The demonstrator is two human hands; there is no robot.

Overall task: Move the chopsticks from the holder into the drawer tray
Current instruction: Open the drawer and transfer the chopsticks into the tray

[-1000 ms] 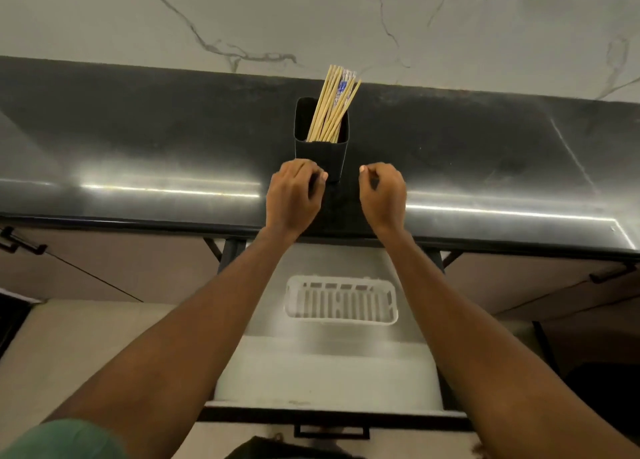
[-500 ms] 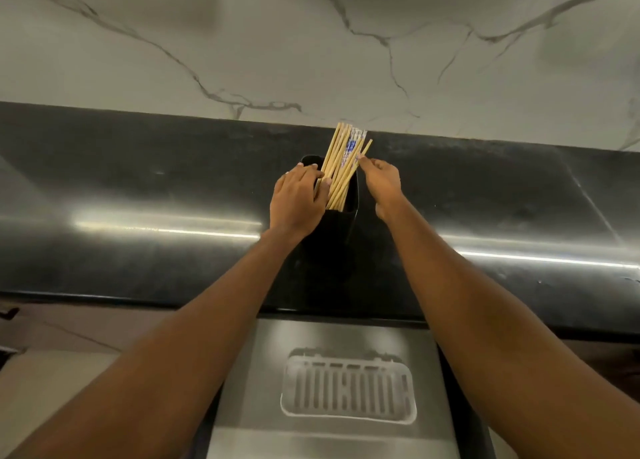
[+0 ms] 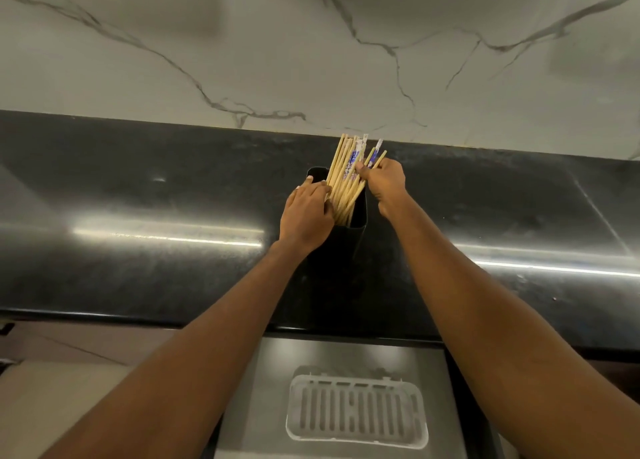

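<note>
A black holder point(image 3: 360, 212) stands on the dark countertop point(image 3: 138, 188) near the back wall. Several bamboo chopsticks point(image 3: 341, 167), a few with blue-and-white wrappers, lean out of it. My left hand point(image 3: 306, 212) rests on the holder's left rim, fingers against the bundle. My right hand point(image 3: 382, 181) pinches a few chopsticks at the right side of the bundle, spreading them off from the others. The white slotted drawer tray point(image 3: 356, 438) lies in the open drawer point(image 3: 263, 406) below the counter edge.
A marble-patterned wall point(image 3: 311, 43) rises right behind the counter. Cabinet fronts point(image 3: 69, 347) flank the open drawer on both sides. Both forearms cross above the counter's front edge.
Both hands have gone from the counter in front of the holder up to its rim. My right hand has closed on a few chopsticks and pulled them slightly right. The camera has tilted upward.
</note>
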